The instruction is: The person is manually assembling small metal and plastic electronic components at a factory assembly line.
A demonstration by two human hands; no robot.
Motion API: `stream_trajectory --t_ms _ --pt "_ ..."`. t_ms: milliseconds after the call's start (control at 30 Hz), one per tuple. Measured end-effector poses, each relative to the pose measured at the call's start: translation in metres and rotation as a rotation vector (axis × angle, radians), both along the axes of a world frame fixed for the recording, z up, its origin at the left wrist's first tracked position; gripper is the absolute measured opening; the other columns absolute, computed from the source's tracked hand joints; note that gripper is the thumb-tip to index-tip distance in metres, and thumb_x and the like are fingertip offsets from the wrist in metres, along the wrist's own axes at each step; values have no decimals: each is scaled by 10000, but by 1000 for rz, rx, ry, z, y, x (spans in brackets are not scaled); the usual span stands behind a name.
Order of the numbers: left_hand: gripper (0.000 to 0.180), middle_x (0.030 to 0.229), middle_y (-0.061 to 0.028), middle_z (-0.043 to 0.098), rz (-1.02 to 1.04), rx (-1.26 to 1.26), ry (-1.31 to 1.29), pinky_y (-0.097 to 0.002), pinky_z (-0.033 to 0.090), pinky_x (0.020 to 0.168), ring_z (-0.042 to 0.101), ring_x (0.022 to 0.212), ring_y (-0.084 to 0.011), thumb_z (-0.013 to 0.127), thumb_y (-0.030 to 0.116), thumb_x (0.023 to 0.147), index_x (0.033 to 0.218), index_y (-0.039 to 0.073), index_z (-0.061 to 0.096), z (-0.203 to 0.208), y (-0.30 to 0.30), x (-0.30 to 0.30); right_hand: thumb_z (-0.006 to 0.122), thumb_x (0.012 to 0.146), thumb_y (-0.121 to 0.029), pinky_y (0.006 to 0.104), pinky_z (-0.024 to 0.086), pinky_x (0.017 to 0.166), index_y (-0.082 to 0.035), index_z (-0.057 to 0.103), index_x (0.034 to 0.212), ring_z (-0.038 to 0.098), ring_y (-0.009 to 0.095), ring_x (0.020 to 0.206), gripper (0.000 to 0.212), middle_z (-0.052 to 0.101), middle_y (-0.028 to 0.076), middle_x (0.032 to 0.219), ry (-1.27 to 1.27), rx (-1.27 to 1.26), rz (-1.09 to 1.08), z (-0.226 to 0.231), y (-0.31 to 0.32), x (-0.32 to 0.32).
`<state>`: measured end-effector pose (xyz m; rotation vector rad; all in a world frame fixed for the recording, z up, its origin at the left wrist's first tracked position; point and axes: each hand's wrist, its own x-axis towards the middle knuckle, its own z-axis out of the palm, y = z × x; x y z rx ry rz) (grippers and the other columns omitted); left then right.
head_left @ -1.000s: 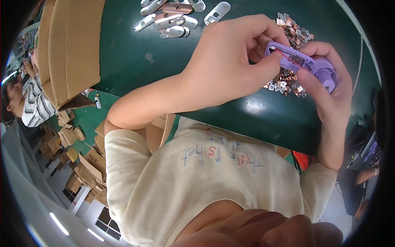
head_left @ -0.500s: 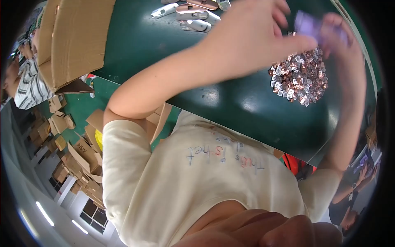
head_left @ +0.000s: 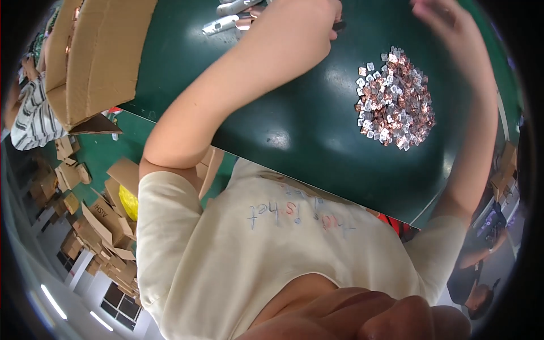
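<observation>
My left hand point(head_left: 309, 25) is near the top edge, its fingers curled closed around something. A small dark end point(head_left: 339, 25) pokes out by the fingers; I cannot make out what it belongs to. Just left of that hand lie slim silver and rose-gold metal casings point(head_left: 221, 24), partly hidden by my forearm. At the upper right my right hand point(head_left: 447, 22) is blurred and cut by the frame, so its grip is unclear. Below and between the hands is a heap of small square silver and copper-coloured pieces point(head_left: 396, 105), touched by neither hand.
The dark green table point(head_left: 272, 133) has its near edge against my body. A cardboard box point(head_left: 107, 56) stands at the table's left. More cartons point(head_left: 107, 221) lie on the floor to the left. One person point(head_left: 42, 110) is at the far left, another point(head_left: 476, 272) at the right.
My left hand has moved left, away from the heap toward the metal casings. My right hand has shifted up, and the purple thing between the hands is out of sight.
</observation>
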<state>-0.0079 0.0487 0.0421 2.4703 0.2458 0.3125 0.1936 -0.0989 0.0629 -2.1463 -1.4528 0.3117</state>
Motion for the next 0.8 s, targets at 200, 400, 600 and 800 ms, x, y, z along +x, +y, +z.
stream_trajectory --t_ms 200,400,600,800 --pt "85 741 -123 611 49 -669 140 -274 493 612 622 680 -187 598 21 790 836 -46 571 15 3 8 598 768 -2 297 460 685 17 559 883 573 230 767 123 532 99 862 19 -3 245 -22 -13 -73" --pt "90 810 -66 596 95 -1173 14 -202 500 666 602 723 -103 541 6 854 917 -58 546 10 -13 9 588 736 -3 385 444 716 -4 552 816 540 316 802 88 525 128 835 -51 5 216 -28 -18 -78" --pt "92 790 -38 583 98 -1111 -82 -169 463 627 558 696 -66 548 12 857 928 -47 547 1 -23 2 619 769 21 208 424 693 -10 587 956 549 98 736 193 577 56 807 218 241 3 -10 -38 -84" --pt "119 809 -32 583 -142 -829 -362 -168 462 646 557 716 -57 567 -8 841 952 -38 536 -11 -34 6 597 779 53 234 396 814 7 590 949 522 117 926 176 510 81 1092 606 416 -96 -7 -45 -85"
